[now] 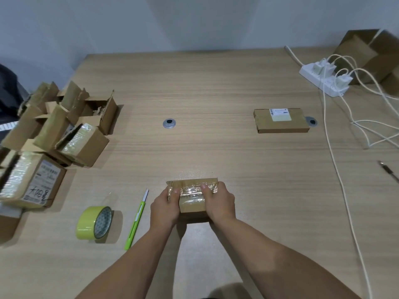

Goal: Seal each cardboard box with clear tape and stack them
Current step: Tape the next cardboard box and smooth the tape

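A: Wood-grain table (216,87), grey wall (194,22) behind. Small cardboard box (192,206) sits front centre, flaps shut, clear tape wrinkled over the top. Contents hidden.
B: Hands?
A: Left hand (165,209) and right hand (218,203) clamp its two ends, thumbs on the taped top, fingers wrapped down the sides.
B: Other boxes?
A: Flat labelled box (280,124) far right, closed. Pile of boxes (64,130) at left, several open, insides unclear. Tape roll (94,223) and green cutter (137,221) lie left of the hands.
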### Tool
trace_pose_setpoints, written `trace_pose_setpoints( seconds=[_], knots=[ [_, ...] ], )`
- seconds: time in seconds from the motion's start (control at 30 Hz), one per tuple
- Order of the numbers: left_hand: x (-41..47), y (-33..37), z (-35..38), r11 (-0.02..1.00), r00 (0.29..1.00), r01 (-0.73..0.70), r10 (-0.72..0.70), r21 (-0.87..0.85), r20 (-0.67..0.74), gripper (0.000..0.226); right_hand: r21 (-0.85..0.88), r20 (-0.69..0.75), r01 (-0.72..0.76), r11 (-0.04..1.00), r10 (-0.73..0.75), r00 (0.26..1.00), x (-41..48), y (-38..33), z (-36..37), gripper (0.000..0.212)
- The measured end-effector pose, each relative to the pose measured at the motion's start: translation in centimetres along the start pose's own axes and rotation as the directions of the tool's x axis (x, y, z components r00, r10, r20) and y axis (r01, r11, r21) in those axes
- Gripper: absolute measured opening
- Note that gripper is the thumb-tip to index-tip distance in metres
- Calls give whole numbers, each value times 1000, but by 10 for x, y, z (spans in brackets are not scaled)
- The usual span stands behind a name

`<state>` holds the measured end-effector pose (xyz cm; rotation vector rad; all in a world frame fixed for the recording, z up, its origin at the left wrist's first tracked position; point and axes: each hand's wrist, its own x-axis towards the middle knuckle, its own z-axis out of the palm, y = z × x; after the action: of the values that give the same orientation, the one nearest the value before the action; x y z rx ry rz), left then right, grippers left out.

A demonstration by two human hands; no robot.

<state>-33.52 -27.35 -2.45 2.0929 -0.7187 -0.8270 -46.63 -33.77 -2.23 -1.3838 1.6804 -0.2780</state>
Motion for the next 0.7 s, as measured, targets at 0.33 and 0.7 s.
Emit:
trace_pose_setpoints(
  seconds=[0.33,0.7],
  knots=[
    [7,-4,-11,992,991,94,-86,-86,98,36,57,28,48,997,-50,998,3,5,-6,41],
    [-2,10,-4,998,993,56,-58,21,99,37,90,75,9,996,-16,997,-8,3,-4,74]
  ],
)
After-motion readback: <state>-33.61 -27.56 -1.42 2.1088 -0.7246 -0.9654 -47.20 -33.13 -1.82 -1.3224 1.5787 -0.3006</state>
